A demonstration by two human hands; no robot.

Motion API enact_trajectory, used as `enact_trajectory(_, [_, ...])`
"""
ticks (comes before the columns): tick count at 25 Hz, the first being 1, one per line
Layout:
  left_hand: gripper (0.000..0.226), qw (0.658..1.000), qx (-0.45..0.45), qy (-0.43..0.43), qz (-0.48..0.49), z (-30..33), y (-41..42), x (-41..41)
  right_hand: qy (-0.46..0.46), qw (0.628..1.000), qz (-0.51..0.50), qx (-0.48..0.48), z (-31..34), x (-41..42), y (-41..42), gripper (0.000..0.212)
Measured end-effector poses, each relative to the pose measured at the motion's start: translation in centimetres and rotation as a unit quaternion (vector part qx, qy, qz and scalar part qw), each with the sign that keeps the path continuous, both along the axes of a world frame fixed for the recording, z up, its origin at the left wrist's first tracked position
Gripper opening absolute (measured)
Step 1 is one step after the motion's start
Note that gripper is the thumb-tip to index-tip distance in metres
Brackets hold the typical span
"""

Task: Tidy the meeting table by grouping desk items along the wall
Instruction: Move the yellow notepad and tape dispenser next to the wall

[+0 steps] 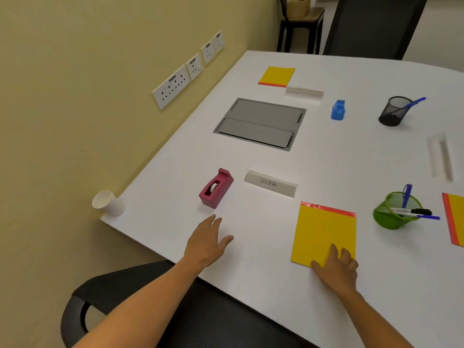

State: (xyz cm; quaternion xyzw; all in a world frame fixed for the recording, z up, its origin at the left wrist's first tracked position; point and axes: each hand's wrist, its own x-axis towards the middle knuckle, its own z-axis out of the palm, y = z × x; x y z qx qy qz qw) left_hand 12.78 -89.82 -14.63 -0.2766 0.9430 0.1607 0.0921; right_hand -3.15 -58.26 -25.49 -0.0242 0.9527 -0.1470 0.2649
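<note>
My left hand [208,241] hovers open over the white table [251,247], just short of a pink tape dispenser [216,189]. My right hand [337,268] rests with its fingers on the near corner of a yellow notepad [325,231]; nothing is gripped. Beyond the dispenser lies a white name card marked "ZEBRA" [271,183]. A stack of paper cups [108,202] lies on its side at the table corner by the wall. To the right, a green pen cup [394,213] holds pens and a marker.
Farther off are a grey cable hatch [259,123], a second yellow pad [277,76], a blue tape dispenser [338,110], a black mesh pen cup [394,111], two more white name cards [304,92] [440,156], another pad [455,218]. A black chair [120,292] stands below the table edge.
</note>
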Motion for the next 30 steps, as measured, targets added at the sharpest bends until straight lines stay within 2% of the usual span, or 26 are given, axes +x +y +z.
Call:
enact_trajectory(2, [0.073,1.0,-0.001,-0.002,-0.007,-0.7,-0.4,-0.3,0.006,0.999,0.003,0.034,-0.2,-0.1,-0.4,0.092])
enact_trajectory(6, [0.073,1.0,0.0,0.0,-0.029,-2.3,-2.3,-1.2,-0.019,0.992,-0.115,0.052,0.0,-1.2,-1.1,0.111])
enact_trajectory(11, [0.073,0.999,0.0,-0.004,-0.043,-4.3,-5.4,-2.4,-0.051,0.987,-0.138,0.07,0.6,-2.3,-1.1,0.131])
enact_trajectory(17, [0.068,0.992,0.029,-0.028,-0.123,-5.6,-9.5,-3.2,-0.11,0.949,-0.29,0.049,0.1,1.2,-2.3,0.126])
enact_trajectory(19, [0.065,0.99,0.034,-0.026,-0.137,-5.5,-10.3,-3.3,-0.123,0.934,-0.335,-0.001,-0.9,2.7,-3.0,0.119])
enact_trajectory(21, [0.064,0.987,0.043,-0.026,-0.156,-5.2,-10.7,-3.2,-0.137,0.916,-0.372,-0.055,-4.8,3.6,-2.3,0.107])
enact_trajectory(23, [0.063,0.983,0.051,-0.025,-0.174,-4.9,-10.8,-3.3,-0.124,0.889,-0.425,-0.118,-7.3,4.6,-2.2,0.089])
enact_trajectory(25, [0.063,0.981,0.062,-0.023,-0.185,-4.5,-10.5,-3.7,-0.107,0.851,-0.482,-0.18,-4.2,5.8,-4.0,0.056])
enact_trajectory(26, [0.062,0.979,0.07,-0.021,-0.19,-4.3,-10.1,-3.8,-0.099,0.835,-0.498,-0.213,-0.4,6.6,-5.6,0.042])
enact_trajectory(28, [0.062,0.976,0.093,-0.021,-0.198,-3.7,-9.3,-3.7,-0.108,0.796,-0.523,-0.287,1.6,7.1,-6.5,0.032])
enact_trajectory(30, [0.063,0.971,0.137,-0.032,-0.193,-3.0,-8.3,-4.1,-0.128,0.757,-0.527,-0.365,2.7,6.9,-7.3,0.036])
